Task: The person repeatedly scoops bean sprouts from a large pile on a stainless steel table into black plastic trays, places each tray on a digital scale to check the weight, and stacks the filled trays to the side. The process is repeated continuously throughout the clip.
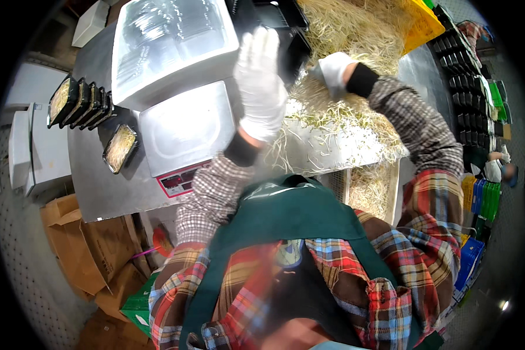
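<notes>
My left hand (261, 87), in a white glove, is raised between the scale and the sprout heap, its fingers stretched out toward the black plastic trays (277, 17). It holds nothing that I can see. My right hand (334, 73), also white-gloved, is down at the heap of bean sprouts (356, 29); its fingers are smeared and partly hidden, so I cannot tell whether it grips any. Loose sprouts (338, 131) are strewn over the metal tabletop in front of me. Left of my left hand stands a scale (186, 128) with a bare platform and a red display panel.
A white foam box (175, 84) holding clear plastic stands behind the scale. Filled sprout trays (79, 105) stand in a row at the left, with a single tray (121, 149) nearby. A yellow crate (423, 26) is at the far right. Below the table edge sits a sprout-filled basket (370, 189).
</notes>
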Demonstrator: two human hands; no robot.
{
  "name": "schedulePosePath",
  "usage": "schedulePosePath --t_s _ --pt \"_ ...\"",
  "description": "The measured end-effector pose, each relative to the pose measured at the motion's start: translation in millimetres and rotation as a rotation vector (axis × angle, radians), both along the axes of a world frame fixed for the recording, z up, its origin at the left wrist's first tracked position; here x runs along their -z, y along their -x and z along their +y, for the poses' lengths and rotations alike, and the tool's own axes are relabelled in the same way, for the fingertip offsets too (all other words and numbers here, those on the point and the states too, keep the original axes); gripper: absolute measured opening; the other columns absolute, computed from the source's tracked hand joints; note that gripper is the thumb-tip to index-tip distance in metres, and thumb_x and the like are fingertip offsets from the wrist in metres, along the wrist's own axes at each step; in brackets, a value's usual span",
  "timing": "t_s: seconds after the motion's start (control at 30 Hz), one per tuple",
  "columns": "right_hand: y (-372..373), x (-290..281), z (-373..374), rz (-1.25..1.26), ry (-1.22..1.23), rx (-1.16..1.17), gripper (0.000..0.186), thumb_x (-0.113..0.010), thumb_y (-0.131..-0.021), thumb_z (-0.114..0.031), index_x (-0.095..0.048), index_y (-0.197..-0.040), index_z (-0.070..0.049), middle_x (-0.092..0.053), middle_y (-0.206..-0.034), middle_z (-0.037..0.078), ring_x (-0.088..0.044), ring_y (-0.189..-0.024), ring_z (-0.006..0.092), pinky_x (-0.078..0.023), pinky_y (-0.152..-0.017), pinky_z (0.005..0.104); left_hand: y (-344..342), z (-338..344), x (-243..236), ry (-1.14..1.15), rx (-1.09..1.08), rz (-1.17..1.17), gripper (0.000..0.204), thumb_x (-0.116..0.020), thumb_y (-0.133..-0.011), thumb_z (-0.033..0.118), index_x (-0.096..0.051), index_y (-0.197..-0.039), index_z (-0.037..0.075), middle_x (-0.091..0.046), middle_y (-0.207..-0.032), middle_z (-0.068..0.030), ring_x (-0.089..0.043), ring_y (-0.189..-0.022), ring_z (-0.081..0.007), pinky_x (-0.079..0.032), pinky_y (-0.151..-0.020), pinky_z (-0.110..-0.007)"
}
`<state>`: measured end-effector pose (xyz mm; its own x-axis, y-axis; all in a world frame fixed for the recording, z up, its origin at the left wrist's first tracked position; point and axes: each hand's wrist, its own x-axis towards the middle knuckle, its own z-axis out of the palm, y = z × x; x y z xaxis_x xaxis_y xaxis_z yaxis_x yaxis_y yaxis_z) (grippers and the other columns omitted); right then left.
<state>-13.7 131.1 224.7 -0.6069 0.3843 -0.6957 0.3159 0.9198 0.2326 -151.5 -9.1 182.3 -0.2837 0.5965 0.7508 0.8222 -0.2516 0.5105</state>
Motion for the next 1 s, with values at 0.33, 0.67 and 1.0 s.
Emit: schedulePosePath --t_s 0.33,0.67,1.0 --pt "116 48 -63 0.18 -0.146 -0.151 0.033 -0.077 -0.07 -0.022 -0.07 -0.101 -0.01 -0.073 -0.092 0.009 -0.072 -0.084 0.0274 -0.056 -0.066 0.0389 52 -51 83 0.255 0.023 -0.215 0.072 -0.04 -0.076 -0.007 -0.033 -0.148 -0.001 -0.039 -0.147 -0.0264 -0.031 -0.14 -0.0432 -0.021 -0.119 -0.046" --pt "198 115 -135 1.006 0.138 -0.146 0.06 -0.073 -0.076 -0.029 -0.049 -0.125 -0.003 -0.063 -0.103 0.015 -0.064 -0.094 0.0302 -0.053 -0.079 0.0416 169 -128 114 0.546 0.233 -0.901 0.076 -0.063 -0.082 0.01 -0.029 -0.148 -0.003 -0.047 -0.139 -0.0216 -0.048 -0.126 -0.0287 -0.04 -0.106 -0.039" --pt "203 87 -119 0.926 0.481 -0.306 0.094 -0.083 -0.066 -0.023 -0.034 -0.146 -0.01 -0.049 -0.139 0.019 -0.058 -0.116 0.0362 -0.049 -0.101 0.0438 220 -147 45 0.828 0.171 0.004 0.101 -0.084 -0.067 0.039 -0.034 -0.147 0.004 -0.039 -0.146 -0.02 -0.035 -0.134 -0.0373 -0.024 -0.114 -0.049"
